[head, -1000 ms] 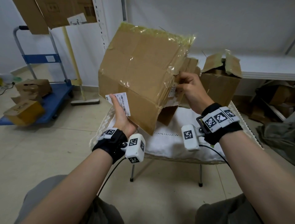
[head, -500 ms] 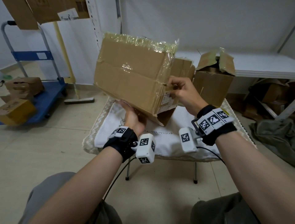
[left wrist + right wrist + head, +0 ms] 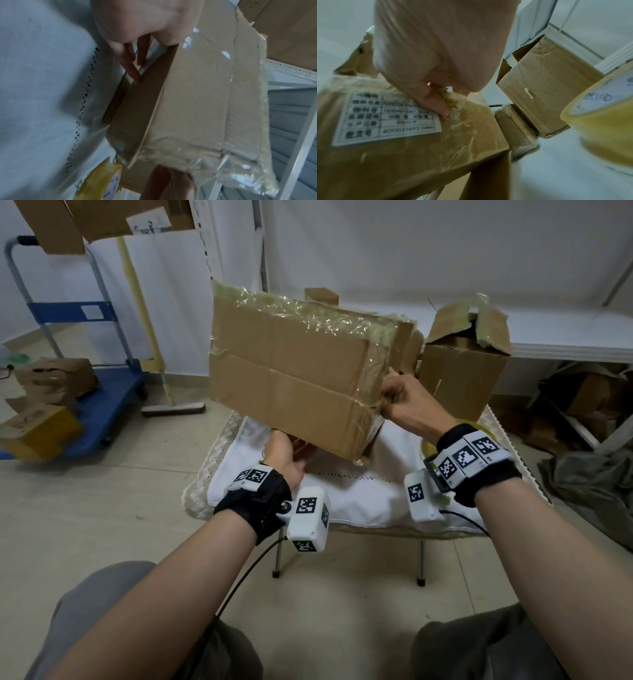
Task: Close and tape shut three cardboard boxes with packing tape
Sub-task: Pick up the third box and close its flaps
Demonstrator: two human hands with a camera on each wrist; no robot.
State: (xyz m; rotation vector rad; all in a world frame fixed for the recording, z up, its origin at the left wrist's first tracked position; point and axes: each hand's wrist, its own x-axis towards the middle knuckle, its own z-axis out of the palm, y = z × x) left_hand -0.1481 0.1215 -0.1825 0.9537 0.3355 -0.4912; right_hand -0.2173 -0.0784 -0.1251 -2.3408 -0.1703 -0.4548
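Note:
I hold a large cardboard box [image 3: 294, 385] wrapped in clear tape, tilted in the air above the small table [image 3: 359, 494]. My left hand [image 3: 284, 450] is under its near bottom edge. In the left wrist view its straight fingers [image 3: 132, 65] lie against a loose bottom flap of the box [image 3: 197, 94]. My right hand [image 3: 400, 395] grips the box's right end, its thumb [image 3: 436, 105] pressed by the white label [image 3: 385, 116]. A yellow tape roll [image 3: 604, 121] lies on the table, also seen as the roll [image 3: 424, 446] behind my right wrist. A second box [image 3: 462, 364] stands with its flaps open.
A small taped box [image 3: 513, 128] sits between the held box and the open one. A blue trolley [image 3: 102, 402] carrying more boxes stands at the left. A white shelf [image 3: 565, 337] runs along the right wall, with clutter [image 3: 589, 412] below it.
The box has come down and turned from steeply tilted towards level. My left hand has slid from its front edge to underneath. My right hand has stayed on the box's end.

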